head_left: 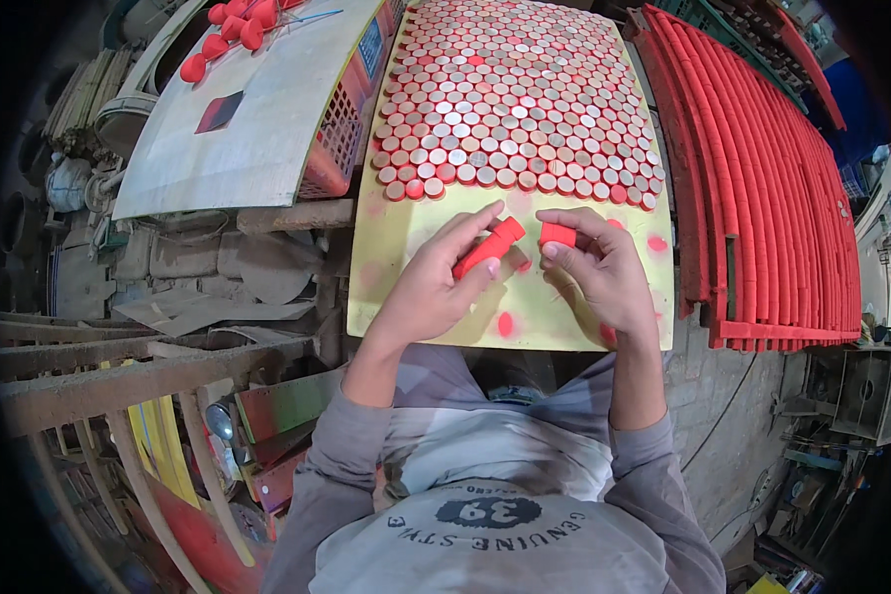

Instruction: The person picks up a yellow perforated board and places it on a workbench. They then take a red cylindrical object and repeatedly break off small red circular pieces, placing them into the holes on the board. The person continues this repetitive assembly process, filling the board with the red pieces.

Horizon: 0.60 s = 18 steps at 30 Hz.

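My left hand point(441, 272) is closed around a short stack of red cylinders point(488, 249), tilted up to the right. Between thumb and fingers, my right hand point(604, 262) pinches a single red cylinder point(557, 235), a small gap away from the stack. Both hands are above the bare near part of a pale yellow board point(426, 327) marked with red spots. Beyond them, many round pieces point(505, 109) with pale tops and red sides stand packed in close rows on the board's far part.
To the right, long red rods point(772, 188) lie side by side on a red rack point(782, 332). A white panel point(257, 139) at left carries red cone-like pieces point(252, 35) and a dark square point(219, 112). Under its edge shows a pink basket point(339, 139). Wooden rails point(148, 381) stand lower left.
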Tool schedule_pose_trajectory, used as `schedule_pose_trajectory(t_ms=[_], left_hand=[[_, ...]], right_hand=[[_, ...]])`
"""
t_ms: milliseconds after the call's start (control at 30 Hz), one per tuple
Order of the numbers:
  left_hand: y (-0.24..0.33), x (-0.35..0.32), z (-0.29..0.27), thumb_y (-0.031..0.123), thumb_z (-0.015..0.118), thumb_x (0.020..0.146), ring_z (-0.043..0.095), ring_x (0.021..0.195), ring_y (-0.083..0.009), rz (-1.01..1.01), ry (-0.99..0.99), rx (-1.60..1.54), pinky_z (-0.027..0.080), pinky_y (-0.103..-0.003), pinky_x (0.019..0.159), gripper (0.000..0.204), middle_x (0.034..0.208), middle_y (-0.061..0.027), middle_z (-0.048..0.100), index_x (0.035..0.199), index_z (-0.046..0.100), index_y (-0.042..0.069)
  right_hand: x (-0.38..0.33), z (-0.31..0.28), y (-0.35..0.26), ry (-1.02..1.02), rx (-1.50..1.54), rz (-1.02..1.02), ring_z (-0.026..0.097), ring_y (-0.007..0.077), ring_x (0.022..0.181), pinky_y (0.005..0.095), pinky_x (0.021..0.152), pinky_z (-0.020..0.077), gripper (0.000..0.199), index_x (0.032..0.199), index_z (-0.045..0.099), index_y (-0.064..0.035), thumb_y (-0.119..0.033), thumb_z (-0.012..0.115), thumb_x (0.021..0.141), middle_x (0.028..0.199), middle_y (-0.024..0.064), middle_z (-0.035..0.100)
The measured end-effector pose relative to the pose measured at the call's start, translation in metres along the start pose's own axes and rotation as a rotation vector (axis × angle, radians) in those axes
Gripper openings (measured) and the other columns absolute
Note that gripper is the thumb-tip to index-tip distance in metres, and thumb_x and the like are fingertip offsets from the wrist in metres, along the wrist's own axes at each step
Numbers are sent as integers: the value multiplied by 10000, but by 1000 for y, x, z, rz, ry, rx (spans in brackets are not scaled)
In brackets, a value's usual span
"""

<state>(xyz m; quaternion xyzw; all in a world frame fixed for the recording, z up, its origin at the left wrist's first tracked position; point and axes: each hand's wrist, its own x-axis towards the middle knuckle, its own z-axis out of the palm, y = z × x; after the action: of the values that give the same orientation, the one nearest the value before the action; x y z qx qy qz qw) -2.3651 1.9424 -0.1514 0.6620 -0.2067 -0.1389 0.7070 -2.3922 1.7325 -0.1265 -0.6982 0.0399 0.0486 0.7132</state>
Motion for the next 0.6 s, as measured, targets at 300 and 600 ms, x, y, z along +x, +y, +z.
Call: schedule_pose_trajectory(t_ms=[300,600], left_hand=[[-20,17,4,93,752,788,611,961,-296,371,99,803,482,-400,857,363,1044,-115,675,1133,657,35],[-12,23,12,275,822,737,591,961,-299,407,98,900,463,-412,853,493,1055,-100,656,1136,649,42]], right_hand=[[0,0,15,159,-9,-57,596,55,775,180,667,508,326,1192,600,51,15,702,884,969,64,611],[-1,1,11,117,72,-20,630,103,940,219,805,534,312,1198,611,48,51,670,892,1055,76,634]])
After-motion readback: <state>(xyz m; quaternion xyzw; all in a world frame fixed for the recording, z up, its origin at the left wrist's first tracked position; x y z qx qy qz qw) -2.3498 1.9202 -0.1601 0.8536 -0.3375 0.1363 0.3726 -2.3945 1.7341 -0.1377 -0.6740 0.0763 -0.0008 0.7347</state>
